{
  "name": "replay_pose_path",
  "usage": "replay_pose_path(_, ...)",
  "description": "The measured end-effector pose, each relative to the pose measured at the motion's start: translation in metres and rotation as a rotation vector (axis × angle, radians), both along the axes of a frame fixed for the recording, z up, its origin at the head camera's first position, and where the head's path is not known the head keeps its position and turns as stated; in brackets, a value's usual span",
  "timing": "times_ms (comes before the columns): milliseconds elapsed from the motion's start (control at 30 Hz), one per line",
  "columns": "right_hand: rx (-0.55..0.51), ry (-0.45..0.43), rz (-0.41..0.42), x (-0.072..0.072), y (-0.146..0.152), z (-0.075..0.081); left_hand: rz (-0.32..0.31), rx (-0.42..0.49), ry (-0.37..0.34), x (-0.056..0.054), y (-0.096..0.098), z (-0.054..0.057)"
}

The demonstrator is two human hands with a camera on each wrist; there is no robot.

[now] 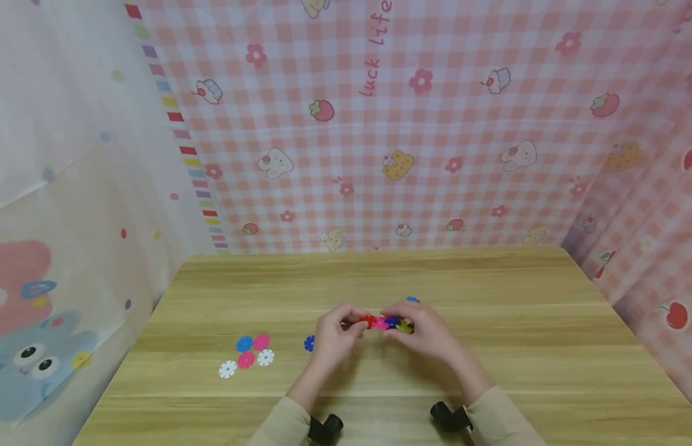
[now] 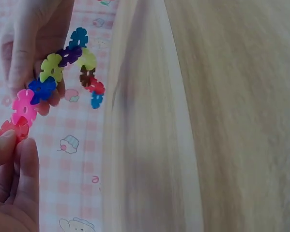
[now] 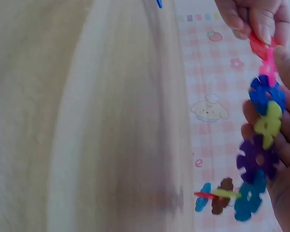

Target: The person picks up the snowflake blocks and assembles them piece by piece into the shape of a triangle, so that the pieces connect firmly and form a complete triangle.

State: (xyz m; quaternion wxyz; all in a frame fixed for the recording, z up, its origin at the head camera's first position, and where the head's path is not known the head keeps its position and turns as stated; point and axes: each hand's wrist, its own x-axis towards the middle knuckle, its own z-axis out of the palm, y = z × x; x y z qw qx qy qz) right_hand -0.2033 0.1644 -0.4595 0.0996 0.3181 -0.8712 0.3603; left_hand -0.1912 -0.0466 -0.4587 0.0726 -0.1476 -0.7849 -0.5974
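A curved chain of interlocked plastic snowflake discs is held up between the two hands. My left hand [image 1: 331,334] pinches the red disc [image 2: 18,129] at its near end between thumb and fingers. Beside that sits a pink disc [image 2: 24,107], then a blue disc [image 3: 267,94] and a yellow disc [image 3: 268,124]. My right hand [image 1: 426,329] grips the chain around these middle discs, its fingers behind them. Past the right hand the chain bends through a purple disc [image 3: 257,159] and a teal disc [image 3: 250,195] to a brown disc [image 3: 222,195] and other small discs.
On the wooden table [image 1: 518,310], loose discs lie at the left: a blue disc [image 1: 245,344], two pink ones and two white ones. A dark blue disc [image 1: 309,343] lies just left of the left hand. A checked pink cloth [image 1: 379,186] hangs behind the table.
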Motion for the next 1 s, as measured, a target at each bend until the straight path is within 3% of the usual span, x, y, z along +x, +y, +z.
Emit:
replay_pose_path(300, -0.099, -0.067, 0.026, -0.002, 0.010, 0.006, 0.023, -0.035, -0.019, -0.001, -0.004, -0.003)
replay_pose_path(433, -0.068, -0.045, 0.060, -0.004, 0.009, 0.003, 0.015, -0.041, -0.030, -0.001, -0.004, -0.007)
replay_pose_path(733, -0.051, -0.123, 0.124, -0.006, 0.000, -0.008, 0.012, -0.048, -0.014, 0.000, -0.003, -0.011)
replay_pose_path(1000, -0.053, -0.148, 0.102, -0.004, 0.006, -0.009, 0.022, -0.051, -0.009, -0.002, -0.007, -0.014)
